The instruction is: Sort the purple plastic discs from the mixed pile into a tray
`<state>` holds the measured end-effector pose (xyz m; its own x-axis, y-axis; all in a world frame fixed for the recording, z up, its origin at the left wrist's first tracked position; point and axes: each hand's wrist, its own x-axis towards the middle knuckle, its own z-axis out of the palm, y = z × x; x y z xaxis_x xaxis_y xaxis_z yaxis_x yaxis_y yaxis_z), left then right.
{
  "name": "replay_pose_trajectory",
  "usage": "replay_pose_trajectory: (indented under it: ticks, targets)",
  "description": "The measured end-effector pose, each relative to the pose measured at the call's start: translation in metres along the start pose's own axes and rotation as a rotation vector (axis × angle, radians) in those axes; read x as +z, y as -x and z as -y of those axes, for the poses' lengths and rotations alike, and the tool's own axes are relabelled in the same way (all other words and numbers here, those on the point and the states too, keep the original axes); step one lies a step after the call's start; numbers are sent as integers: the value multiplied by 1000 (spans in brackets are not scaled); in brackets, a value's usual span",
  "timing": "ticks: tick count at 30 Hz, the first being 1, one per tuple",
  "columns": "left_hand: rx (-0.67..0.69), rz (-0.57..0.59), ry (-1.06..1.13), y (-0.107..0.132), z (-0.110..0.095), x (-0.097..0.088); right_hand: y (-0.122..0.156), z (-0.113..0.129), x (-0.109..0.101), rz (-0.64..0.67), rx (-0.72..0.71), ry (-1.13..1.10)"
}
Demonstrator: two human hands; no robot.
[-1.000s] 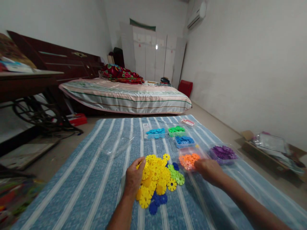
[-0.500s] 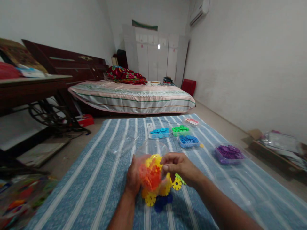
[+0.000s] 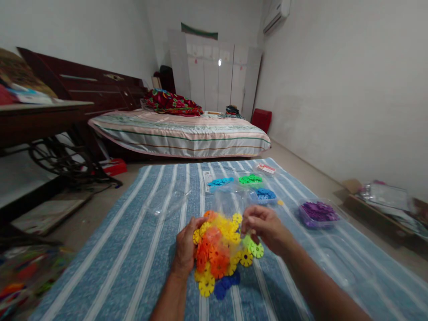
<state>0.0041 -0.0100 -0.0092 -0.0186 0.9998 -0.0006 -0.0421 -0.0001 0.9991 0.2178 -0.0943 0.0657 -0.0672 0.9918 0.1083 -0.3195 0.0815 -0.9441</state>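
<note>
A heap of plastic snowflake discs lies on the blue striped cloth (image 3: pixel 133 249); orange discs (image 3: pixel 210 254) now sit on top of the yellow discs (image 3: pixel 230 232), with green discs (image 3: pixel 256 248) and dark blue discs (image 3: pixel 225 285) at its edges. My left hand (image 3: pixel 185 245) rests curled against the heap's left side. My right hand (image 3: pixel 264 227) is closed on a tipped clear plastic tub (image 3: pixel 230 200) held just above the heap.
Tubs of light blue discs (image 3: pixel 219 182), green discs (image 3: pixel 250 179), blue discs (image 3: pixel 265 194) and purple discs (image 3: pixel 317 211) stand further back on the cloth. A bed (image 3: pixel 180 133) lies beyond. A dark table (image 3: pixel 40 116) is at left, a cardboard box (image 3: pixel 377 200) at right.
My right hand lifted the tub of orange discs from the right, carried it over the heap and tipped it. The orange discs now lie on the yellow ones.
</note>
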Motion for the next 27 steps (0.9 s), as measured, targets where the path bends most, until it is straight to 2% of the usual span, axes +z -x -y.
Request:
replay_pose_trajectory:
  ticks: [3, 5, 7, 9, 11, 13, 15, 17, 20, 23, 27]
  targets:
    - [-35, 88, 80, -4, 5, 0, 13, 36, -32, -25, -100, 618]
    - [-46, 91, 85, -5, 5, 0, 22, 49, -50, -24, -89, 1062]
    - [-65, 84, 87, -5, 3, 1, 30, 52, -63, 11, 40, 1427]
    - [-89, 76, 95, -4, 0, 1, 38, 52, -71, 85, 253, 1640]
    - [-116, 71, 105, -3, -2, 2, 42, 54, -79, 170, 381, 1679]
    - [-144, 66, 116, -2, -4, 3, 40, 59, -89, 204, 367, 1601]
    - [-174, 59, 129, -2, -6, 4, 30, 64, -101, 142, 267, 1570]
    - [-199, 52, 130, -3, -8, 5, 11, 66, -114, 22, 193, 1655]
    - [-194, 41, 94, -4, -10, 5, -25, 58, -134, -67, 204, 1851]
    - [-167, 34, 62, -4, -11, 3, -55, 42, -146, -6, 289, 1920]
    - [-170, 35, 68, -3, -8, 1, -69, 28, -151, 39, 288, 1925]
